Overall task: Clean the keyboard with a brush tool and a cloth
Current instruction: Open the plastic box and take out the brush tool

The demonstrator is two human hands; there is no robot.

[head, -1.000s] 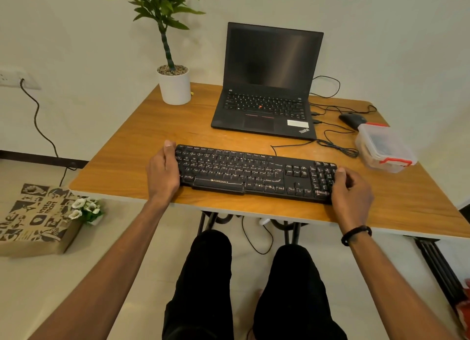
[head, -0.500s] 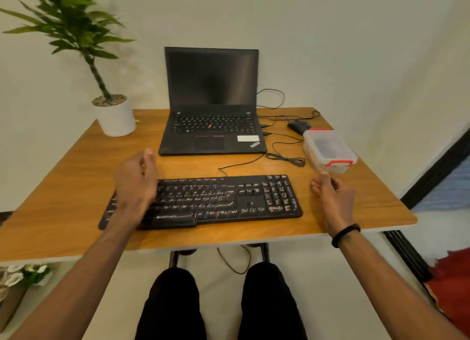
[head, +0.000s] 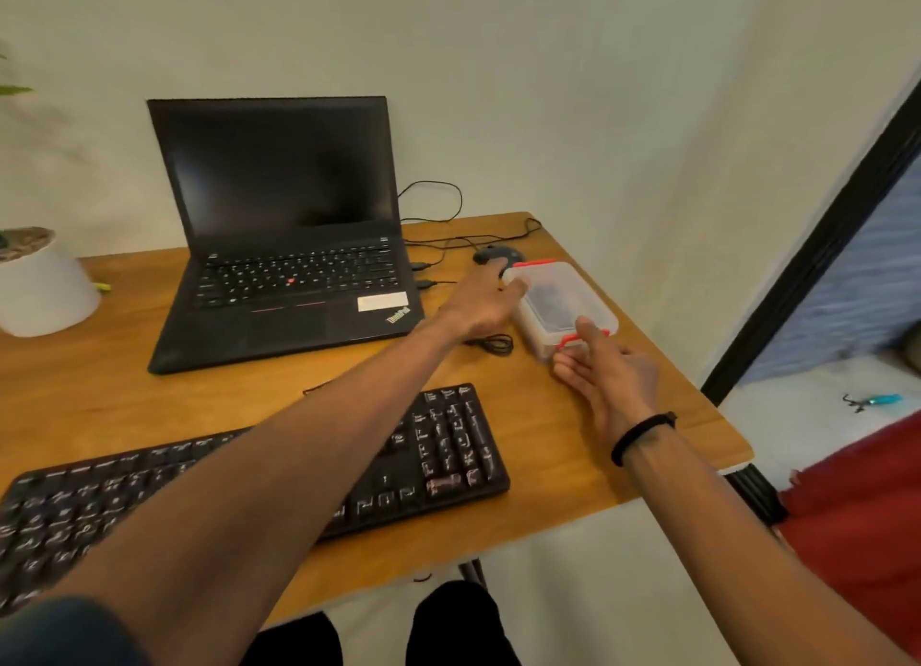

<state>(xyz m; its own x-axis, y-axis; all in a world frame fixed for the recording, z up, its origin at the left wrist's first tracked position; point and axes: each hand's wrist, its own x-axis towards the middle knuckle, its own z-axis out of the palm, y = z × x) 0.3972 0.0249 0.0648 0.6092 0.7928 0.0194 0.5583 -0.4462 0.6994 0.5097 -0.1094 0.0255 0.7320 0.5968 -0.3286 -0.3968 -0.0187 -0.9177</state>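
A black keyboard [head: 448, 446] lies along the near edge of the wooden table [head: 558, 431], and my left forearm crosses over its middle. A clear plastic box [head: 565, 301] with red clips stands at the right of the table. Its contents look dark and blurred. No brush or cloth shows outside it. My left hand [head: 481, 301] reaches across and holds the box's far left corner between thumb and fingers. My right hand [head: 608, 371] is at the box's near end, fingers straight, with the thumb touching the near red clip.
An open black laptop [head: 299, 267] stands behind the keyboard. A black mouse [head: 493, 254] lies behind the box, with coiled cables [head: 493, 344] beside it. A white plant pot [head: 45, 292] is at the far left. The table's right edge is close to the box, with red fabric [head: 857, 506] on the floor beyond.
Both hands have left the ends of the keyboard and moved right and forward to the plastic box. The view has swung to the right.
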